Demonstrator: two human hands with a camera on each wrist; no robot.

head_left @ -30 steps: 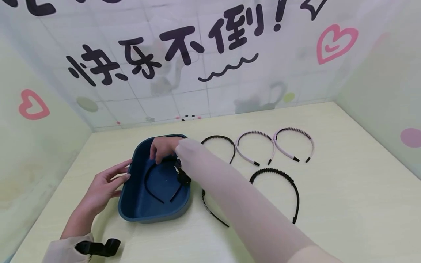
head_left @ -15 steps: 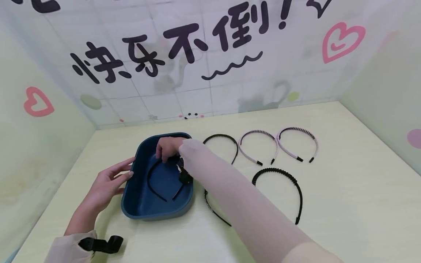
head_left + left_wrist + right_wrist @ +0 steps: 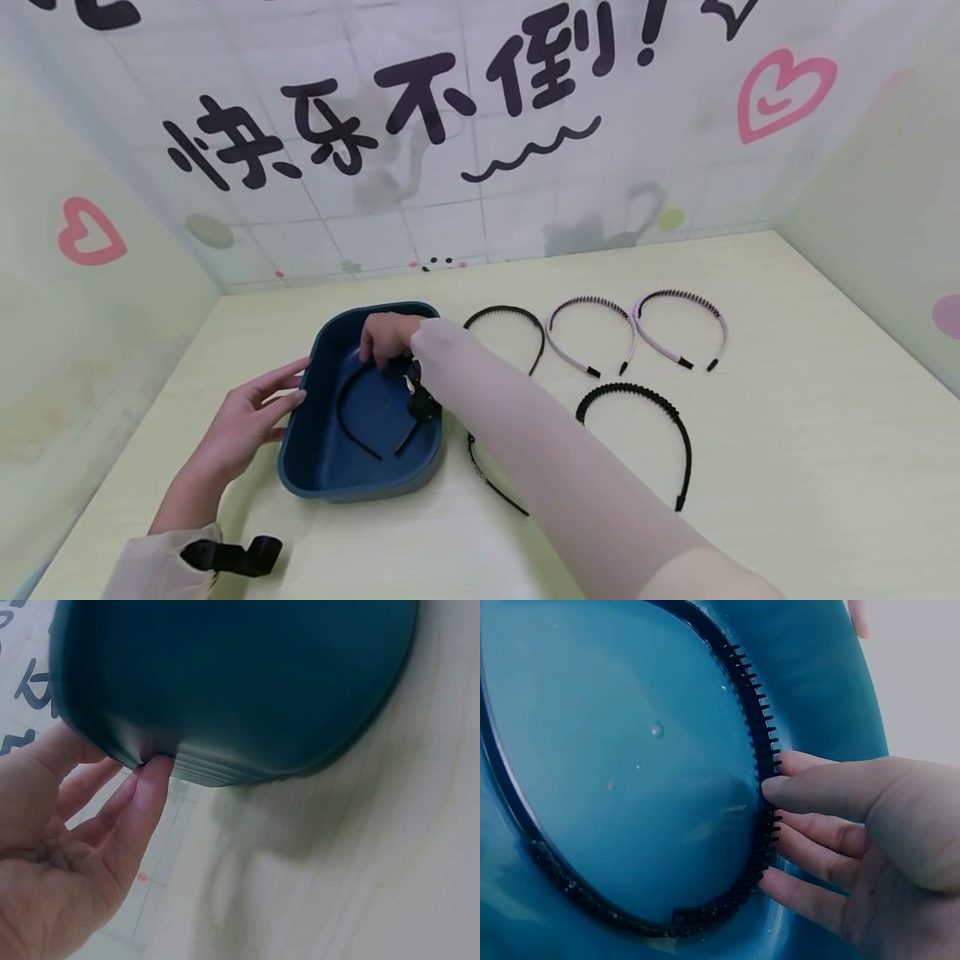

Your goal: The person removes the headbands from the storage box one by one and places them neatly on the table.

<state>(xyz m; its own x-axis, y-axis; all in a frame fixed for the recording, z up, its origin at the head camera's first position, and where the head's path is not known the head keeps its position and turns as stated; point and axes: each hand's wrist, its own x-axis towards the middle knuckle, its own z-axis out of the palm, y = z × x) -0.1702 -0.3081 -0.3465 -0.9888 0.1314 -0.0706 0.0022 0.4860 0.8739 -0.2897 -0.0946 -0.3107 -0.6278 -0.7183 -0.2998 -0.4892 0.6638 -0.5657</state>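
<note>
My right hand [image 3: 390, 335] reaches inside the dark blue basin [image 3: 285, 467]. In the right wrist view, its thumb and fingertips pinch the toothed curve of a thin black headband [image 3: 759, 712]. That headband [image 3: 352, 433] lies within the basin, both ends toward the front; my wrist and the black wrist camera hide some of it. At the basin's left side, my left hand [image 3: 243, 421] touches the outer wall with extended fingers. The left wrist view puts those fingertips [image 3: 156, 774] on the ridged part of the wall [image 3: 217, 777].
Two light purple headbands [image 3: 572, 360] [image 3: 662, 343] and a black one [image 3: 510, 309] lie toward the back. In front are a ruffled black headband [image 3: 682, 433] and a beaded black one [image 3: 495, 492], partly under my right sleeve [image 3: 540, 450]. A wall stands behind the table [image 3: 795, 433].
The head view has shifted slightly, so everything appears a little farther right. My right hand has edged rightward inside the basin. My left hand stays at the basin's side.
</note>
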